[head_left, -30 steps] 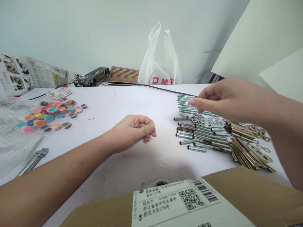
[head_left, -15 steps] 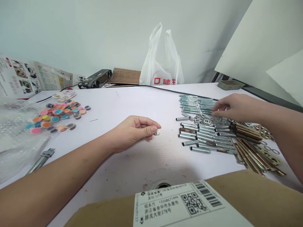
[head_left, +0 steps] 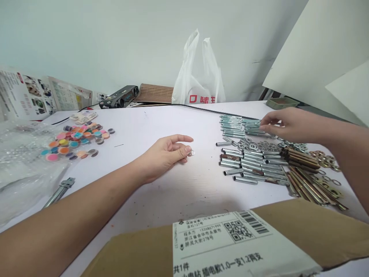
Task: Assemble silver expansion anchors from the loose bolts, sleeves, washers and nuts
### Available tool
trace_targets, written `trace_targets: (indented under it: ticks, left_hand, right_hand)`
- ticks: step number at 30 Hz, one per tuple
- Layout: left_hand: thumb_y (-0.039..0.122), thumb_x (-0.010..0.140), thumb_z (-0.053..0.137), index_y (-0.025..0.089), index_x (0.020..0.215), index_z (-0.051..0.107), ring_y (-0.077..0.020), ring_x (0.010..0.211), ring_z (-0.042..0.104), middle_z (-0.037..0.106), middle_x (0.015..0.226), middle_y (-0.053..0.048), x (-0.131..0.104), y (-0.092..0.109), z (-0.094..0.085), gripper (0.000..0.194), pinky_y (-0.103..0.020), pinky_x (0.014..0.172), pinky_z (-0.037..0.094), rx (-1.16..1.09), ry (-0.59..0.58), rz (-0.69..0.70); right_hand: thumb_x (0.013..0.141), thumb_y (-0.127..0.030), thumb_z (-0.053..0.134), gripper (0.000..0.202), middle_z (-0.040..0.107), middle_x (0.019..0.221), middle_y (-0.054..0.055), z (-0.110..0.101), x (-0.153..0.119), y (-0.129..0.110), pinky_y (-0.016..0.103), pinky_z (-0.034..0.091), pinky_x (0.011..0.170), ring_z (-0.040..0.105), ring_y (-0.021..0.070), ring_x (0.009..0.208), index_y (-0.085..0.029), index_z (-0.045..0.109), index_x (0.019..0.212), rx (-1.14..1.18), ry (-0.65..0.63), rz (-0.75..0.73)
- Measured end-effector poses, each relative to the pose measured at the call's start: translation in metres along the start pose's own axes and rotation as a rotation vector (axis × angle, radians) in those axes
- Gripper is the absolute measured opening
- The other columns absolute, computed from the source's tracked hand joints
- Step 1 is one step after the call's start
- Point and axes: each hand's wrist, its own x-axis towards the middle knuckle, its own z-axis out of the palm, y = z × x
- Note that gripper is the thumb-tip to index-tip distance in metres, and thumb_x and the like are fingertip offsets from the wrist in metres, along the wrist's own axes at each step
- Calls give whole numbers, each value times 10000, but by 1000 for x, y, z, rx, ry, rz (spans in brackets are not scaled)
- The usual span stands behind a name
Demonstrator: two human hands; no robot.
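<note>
My left hand (head_left: 168, 156) is over the middle of the white table, pinching a thin metal ring (head_left: 192, 153) between thumb and fingers, with the index finger stretched out above it. On the right, my right hand (head_left: 281, 123) is at the right end of the rows of silvery metal rods (head_left: 232, 127). Its thumb and fingertips are brought together there; what lies between them, if anything, is hidden. Just below are loose washers (head_left: 253, 146), and nearer to me several short metal tubes (head_left: 245, 179).
A cardboard box (head_left: 135, 254) with a label is at the front edge. Brass-coloured strips (head_left: 309, 186) lie at right. Colourful caps (head_left: 65, 150), clear plastic (head_left: 23, 154) and a metal bolt (head_left: 62, 190) are at left. A white bag (head_left: 198, 77) stands behind.
My right hand has moved up slightly from the washers toward the far rods. My left index finger has lifted away from the ring, still held by the thumb. The view has shifted slightly.
</note>
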Motion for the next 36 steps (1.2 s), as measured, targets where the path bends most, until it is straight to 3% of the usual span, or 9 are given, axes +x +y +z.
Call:
trace_targets:
  ticks: [3,5,8,11,13,17,23,30,36]
  left_hand:
    - [351,776,692,207,1130,573,-73,711,512,574,830,-11,0,0,0,401,-255,775,405,-69,3,-14]
    - [340,775,693,198,1122,577,-75,706,511,587,839,-19,0,-1,1,392,-250,757,404,-90,16,-16]
    - [330,773,696,184,1113,577,-78,710,508,597,854,-29,1,-2,1,388,-240,730,398,-106,48,12]
    - [313,778,693,167,1112,560,-74,716,502,585,849,-23,2,-2,0,388,-239,739,400,-145,82,75]
    - [302,787,686,158,1114,547,-72,714,500,570,824,-13,3,-2,0,384,-241,747,402,-170,97,106]
    - [293,794,678,152,1091,544,-74,709,503,560,791,-2,3,-2,0,355,-241,738,401,-182,65,126]
    - [290,779,693,159,1076,551,-76,708,511,563,776,5,2,0,0,354,-242,754,402,-191,62,116]
    - [281,787,685,156,1076,543,-72,711,511,556,775,8,2,-1,-1,346,-239,767,400,-210,48,110]
    - [250,784,693,145,1073,551,-62,724,523,573,823,-5,2,-1,0,339,-222,773,407,-224,48,106]
  right_hand:
    - [856,-482,430,385,571,800,37,-10,-12,-19,339,297,649,420,58,667,-165,588,1008,137,51,-27]
    - [865,-475,457,369,548,720,20,-7,-20,-43,301,278,584,396,37,598,-152,593,982,288,13,-186]
    - [849,-446,541,310,578,762,27,8,-27,-88,226,333,539,453,68,608,-153,582,943,495,-116,-483]
    - [860,-432,524,304,546,688,3,27,-28,-121,212,339,488,430,73,567,-176,594,1007,547,-185,-513]
    - [853,-427,529,349,523,652,-9,34,-27,-131,205,349,480,428,75,557,-176,584,1091,549,-191,-474]
    - [865,-441,502,395,466,621,-23,38,-29,-132,188,303,433,361,58,509,-170,575,1143,578,-227,-410]
    - [885,-453,468,339,359,604,-21,41,-31,-128,190,207,403,245,51,497,-160,624,958,651,-324,-488]
    - [882,-455,491,381,443,655,-13,43,-31,-128,178,246,424,298,44,500,-174,588,1121,697,-371,-443]
    - [862,-452,522,396,503,696,-3,41,-30,-127,175,258,415,311,36,490,-171,579,1134,697,-347,-378]
